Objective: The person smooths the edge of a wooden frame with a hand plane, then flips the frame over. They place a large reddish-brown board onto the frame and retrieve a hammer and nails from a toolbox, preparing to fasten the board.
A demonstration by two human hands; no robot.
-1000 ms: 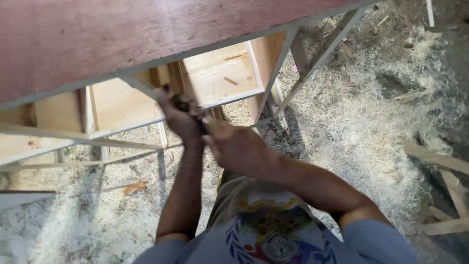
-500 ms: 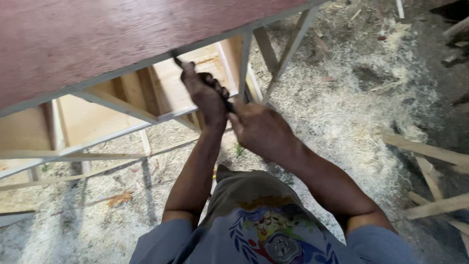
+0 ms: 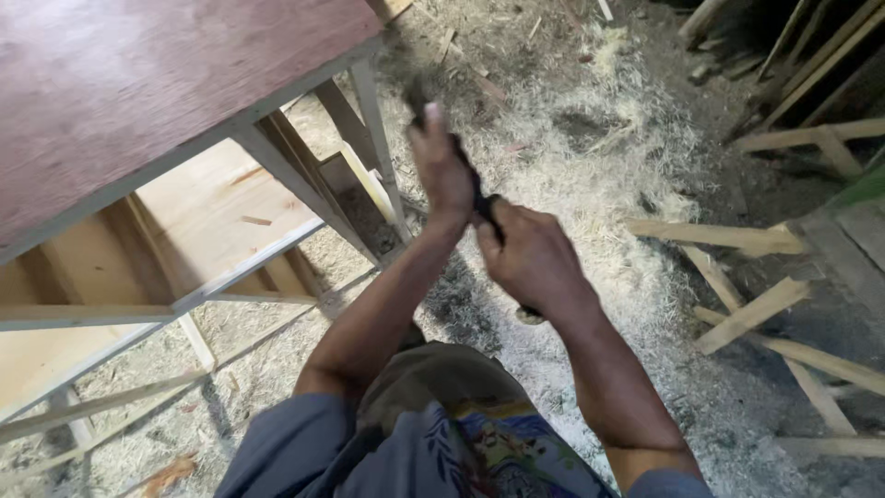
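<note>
Wooden frame [image 3: 304, 198], loose slats [image 3: 751, 314], sawdust floor [image 3: 590, 175].

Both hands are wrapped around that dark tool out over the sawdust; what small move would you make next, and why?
Probably swing the dark tool back toward the plywood panel: left hand and right hand both grip it, clear of the panel's edge.

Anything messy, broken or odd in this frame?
Sawdust covers the floor, with loose wood strips lying crisscross at right. Both hands grip a dark tool, too blurred to identify. Nothing looks broken.
</note>
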